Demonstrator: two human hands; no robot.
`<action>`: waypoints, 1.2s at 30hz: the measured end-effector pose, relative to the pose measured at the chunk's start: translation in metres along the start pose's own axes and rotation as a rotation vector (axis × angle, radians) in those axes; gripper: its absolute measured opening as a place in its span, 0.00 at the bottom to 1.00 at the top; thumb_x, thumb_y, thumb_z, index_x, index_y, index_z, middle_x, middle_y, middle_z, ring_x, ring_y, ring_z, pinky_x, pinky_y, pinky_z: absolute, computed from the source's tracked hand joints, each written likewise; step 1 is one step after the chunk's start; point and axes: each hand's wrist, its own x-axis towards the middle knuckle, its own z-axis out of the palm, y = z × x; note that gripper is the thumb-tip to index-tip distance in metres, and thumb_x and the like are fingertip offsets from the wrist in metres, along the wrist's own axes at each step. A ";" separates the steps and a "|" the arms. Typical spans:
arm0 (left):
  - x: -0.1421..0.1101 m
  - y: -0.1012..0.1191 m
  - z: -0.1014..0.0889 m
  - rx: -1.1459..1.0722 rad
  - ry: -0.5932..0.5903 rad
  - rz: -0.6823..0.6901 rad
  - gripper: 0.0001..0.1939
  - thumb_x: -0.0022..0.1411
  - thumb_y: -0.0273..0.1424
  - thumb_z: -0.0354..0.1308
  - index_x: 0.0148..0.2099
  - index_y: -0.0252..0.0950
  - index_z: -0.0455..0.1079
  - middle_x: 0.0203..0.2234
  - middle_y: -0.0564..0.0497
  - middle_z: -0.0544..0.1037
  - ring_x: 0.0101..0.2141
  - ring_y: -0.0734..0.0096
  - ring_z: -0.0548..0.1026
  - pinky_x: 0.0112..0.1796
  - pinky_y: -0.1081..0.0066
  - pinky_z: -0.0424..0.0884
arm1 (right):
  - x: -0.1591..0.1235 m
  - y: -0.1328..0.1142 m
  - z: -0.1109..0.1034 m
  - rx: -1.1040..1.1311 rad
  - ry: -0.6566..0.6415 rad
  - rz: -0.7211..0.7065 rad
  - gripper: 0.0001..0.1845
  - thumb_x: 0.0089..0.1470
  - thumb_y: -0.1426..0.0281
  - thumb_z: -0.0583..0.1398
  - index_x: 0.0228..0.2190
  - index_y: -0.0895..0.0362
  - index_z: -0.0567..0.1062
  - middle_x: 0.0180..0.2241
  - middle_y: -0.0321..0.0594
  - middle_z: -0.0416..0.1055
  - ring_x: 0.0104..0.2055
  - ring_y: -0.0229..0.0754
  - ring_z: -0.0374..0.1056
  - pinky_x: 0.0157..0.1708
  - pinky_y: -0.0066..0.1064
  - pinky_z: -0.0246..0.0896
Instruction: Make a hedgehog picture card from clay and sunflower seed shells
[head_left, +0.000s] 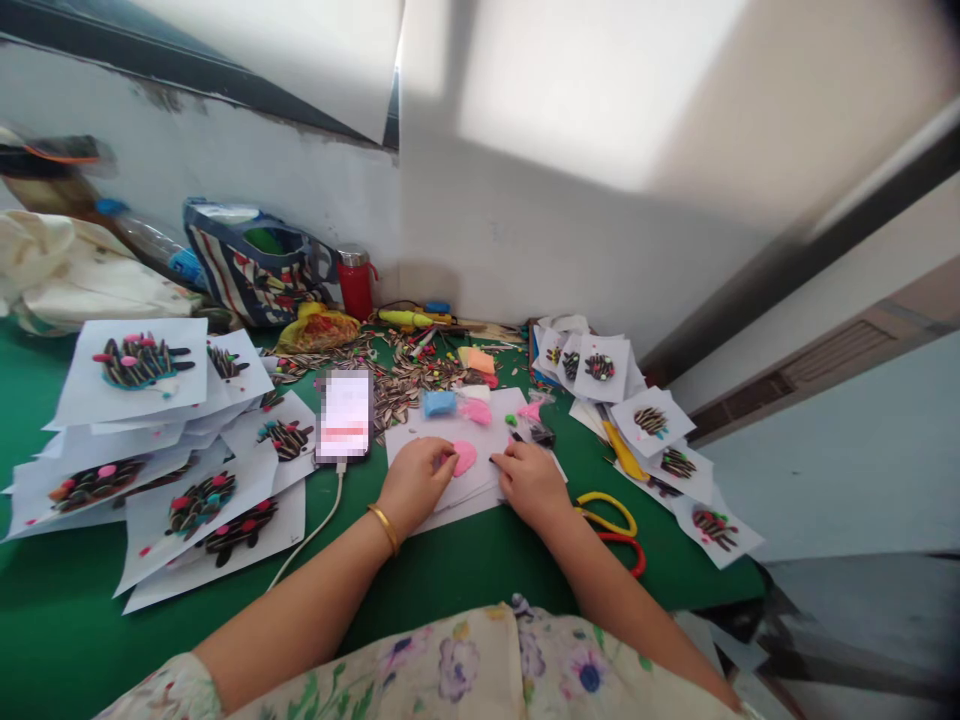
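Observation:
A flat pink piece of modelling clay (466,459) lies on white paper (439,518) in front of me. My left hand (416,483) is closed, its fingertips pinched at the clay's left edge. To the right of the clay, my right hand (534,486) is closed too, with a small black piece (493,459) at its fingertips; its kind is hard to make out. Just beyond the hands lie a blue clay block (439,404), a pink clay lump (475,411) and black clay (541,436) in wrapping.
Papers with seed-and-clay figures lie in a left stack (142,405) and along the right (651,420). Loose striped seeds (401,390) spread behind. A phone (344,415) with a cable stands left. Scissors (626,515) with yellow and red handles lie right. A red flask (355,285) stands behind.

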 end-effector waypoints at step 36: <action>-0.002 0.005 -0.001 0.180 -0.110 0.054 0.06 0.64 0.30 0.53 0.37 0.38 0.72 0.43 0.47 0.79 0.50 0.60 0.73 0.52 0.61 0.63 | -0.013 -0.008 -0.013 -0.027 -0.120 0.100 0.25 0.55 0.72 0.53 0.55 0.55 0.69 0.52 0.46 0.66 0.53 0.48 0.59 0.53 0.36 0.54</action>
